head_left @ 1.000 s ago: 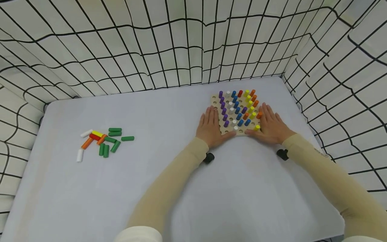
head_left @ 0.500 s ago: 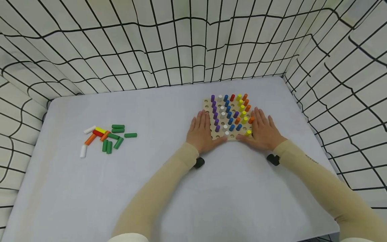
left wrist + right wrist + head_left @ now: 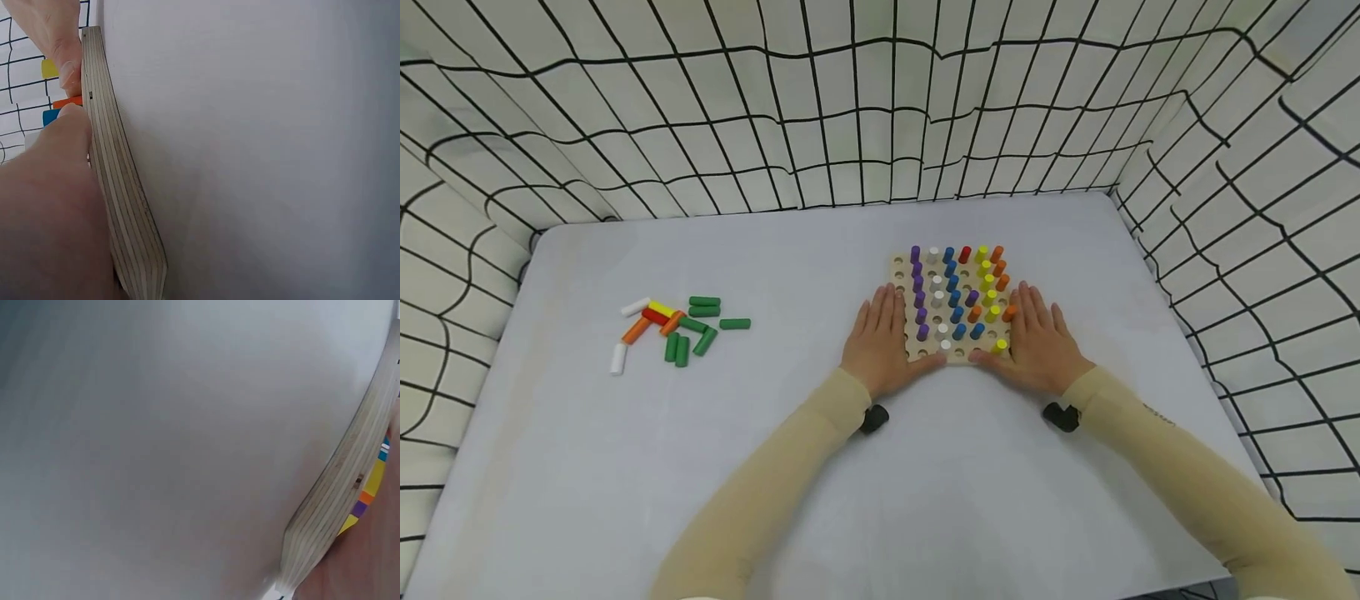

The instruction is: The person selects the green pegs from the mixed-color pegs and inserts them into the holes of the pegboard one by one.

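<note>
- Fingers of both hands lie straight and flat: the left hand (image 3: 877, 340) rests along the left edge of the square pale plywood pegboard (image 3: 901, 275), the right hand (image 3: 1036, 343) along its right edge, thumbs pressed to the near edge.
- Neither hand curls round anything; judging by that flat bracketing, they steady or slide the board rather than lift it.
- Pegboard sits right of centre on the pale grey table (image 3: 820, 467), flat, its holes partly filled with upright purple, white, blue, yellow and orange pegs.
- Left wrist view shows the layered plywood edge (image 3: 119, 187) against the thumb.
- Loose green, red, orange, yellow and white wooden cylinders (image 3: 681, 329) lie well apart to the left.
</note>
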Demonstrator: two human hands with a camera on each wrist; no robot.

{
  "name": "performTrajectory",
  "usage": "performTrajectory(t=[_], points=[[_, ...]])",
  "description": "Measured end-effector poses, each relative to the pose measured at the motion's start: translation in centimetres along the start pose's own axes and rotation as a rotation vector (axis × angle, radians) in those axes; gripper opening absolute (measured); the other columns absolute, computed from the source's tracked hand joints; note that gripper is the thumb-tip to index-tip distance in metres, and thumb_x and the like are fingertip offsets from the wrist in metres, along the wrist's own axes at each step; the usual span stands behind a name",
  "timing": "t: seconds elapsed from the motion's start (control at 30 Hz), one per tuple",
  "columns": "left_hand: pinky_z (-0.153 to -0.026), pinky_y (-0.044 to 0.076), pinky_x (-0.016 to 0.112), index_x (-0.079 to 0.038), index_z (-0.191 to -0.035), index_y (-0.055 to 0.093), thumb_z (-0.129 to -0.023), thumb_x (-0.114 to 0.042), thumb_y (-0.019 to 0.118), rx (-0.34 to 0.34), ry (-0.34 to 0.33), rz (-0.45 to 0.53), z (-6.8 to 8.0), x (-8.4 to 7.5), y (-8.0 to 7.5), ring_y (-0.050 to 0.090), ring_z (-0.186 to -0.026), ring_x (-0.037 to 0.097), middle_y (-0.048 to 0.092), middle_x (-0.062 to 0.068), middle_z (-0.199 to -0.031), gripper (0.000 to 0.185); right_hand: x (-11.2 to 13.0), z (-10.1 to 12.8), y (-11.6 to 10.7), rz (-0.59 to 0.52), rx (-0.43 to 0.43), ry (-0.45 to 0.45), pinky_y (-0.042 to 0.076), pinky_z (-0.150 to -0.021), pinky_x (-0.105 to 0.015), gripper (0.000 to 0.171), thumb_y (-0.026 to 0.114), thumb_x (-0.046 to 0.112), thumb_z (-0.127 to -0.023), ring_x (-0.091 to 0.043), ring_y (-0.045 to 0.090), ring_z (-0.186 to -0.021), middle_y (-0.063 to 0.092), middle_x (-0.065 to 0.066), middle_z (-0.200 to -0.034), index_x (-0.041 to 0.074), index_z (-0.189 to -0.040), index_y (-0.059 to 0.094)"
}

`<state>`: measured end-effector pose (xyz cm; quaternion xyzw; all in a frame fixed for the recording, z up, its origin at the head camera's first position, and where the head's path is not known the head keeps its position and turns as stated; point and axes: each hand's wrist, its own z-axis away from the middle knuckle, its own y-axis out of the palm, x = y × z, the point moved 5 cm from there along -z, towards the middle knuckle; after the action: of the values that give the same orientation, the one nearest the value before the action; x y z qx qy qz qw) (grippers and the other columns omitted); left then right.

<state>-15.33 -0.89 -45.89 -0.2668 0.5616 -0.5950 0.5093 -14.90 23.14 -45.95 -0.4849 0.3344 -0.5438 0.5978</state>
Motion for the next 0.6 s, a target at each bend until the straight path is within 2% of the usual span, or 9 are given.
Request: performTrajectory(t=[0.2,0.47,0.6], points=[[-0.137,0.002,0.046,0.001,-0.165,0.0,-0.092,-0.083,0.043,-0.004,-0.012,0.028,1.7,0.9,0.1,-0.006,-0.165,0.032,-0.005,0.018,-0.175,0.119,1.6,0.6,0.5,0.006,-0.007,-0.005,0.006,-0.131,-0.067,0.124,0.041,0.085,-0.09,-0.045,-0.002,-0.163,-0.01,-0.023,-0.174,-0.006,-0.162,-0.003],[-0.136,0.001,0.048,0.0,-0.164,-0.002,-0.092,-0.084,0.041,0.014,-0.032,0.017,3.9,2.3,0.7,-0.009,-0.164,0.033,-0.008,0.019,-0.174,0.119,3.8,1.4,1.0,-0.005,-0.018,-0.033,0.011,-0.132,-0.064,0.124,0.045,0.083,-0.09,-0.042,-0.001,-0.163,-0.007,-0.022,-0.174,-0.006,-0.162,-0.002],[-0.136,0.003,0.049,0.002,-0.164,0.0,-0.092,-0.084,0.042,0.0,-0.035,0.002,5.0,2.8,0.7,-0.007,-0.164,0.034,-0.006,0.02,-0.174,0.119,4.8,1.5,1.4,-0.009,-0.017,-0.049,0.012,-0.132,-0.063,0.124,0.045,0.083,-0.09,-0.042,-0.001,-0.164,-0.007,-0.022,-0.174,-0.006,-0.162,-0.002]])
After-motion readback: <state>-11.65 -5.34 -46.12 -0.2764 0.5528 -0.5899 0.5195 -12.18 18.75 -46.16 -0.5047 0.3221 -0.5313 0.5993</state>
